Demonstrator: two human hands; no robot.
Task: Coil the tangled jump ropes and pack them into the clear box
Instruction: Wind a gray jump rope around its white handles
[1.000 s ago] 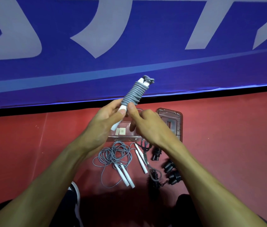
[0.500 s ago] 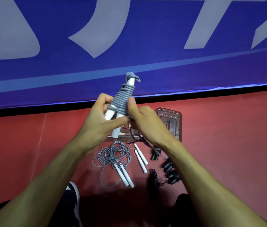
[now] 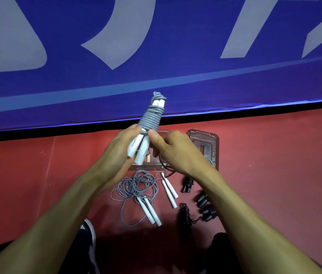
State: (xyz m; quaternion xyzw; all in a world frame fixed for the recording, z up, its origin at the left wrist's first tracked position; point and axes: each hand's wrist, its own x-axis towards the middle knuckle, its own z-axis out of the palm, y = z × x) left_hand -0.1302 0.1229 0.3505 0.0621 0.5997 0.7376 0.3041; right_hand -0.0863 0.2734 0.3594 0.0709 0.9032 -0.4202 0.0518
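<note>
We hold the coiled rope over the box, tilted up and away. Left hand grips its white handles; right hand pinches the cord just beside them. Loose rope lies just nearer than the box; lid right of it.

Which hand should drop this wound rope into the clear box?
Left, probably. The left hand already grips the wound rope by its handles above the clear box; the right hand only pinches the cord.
</note>
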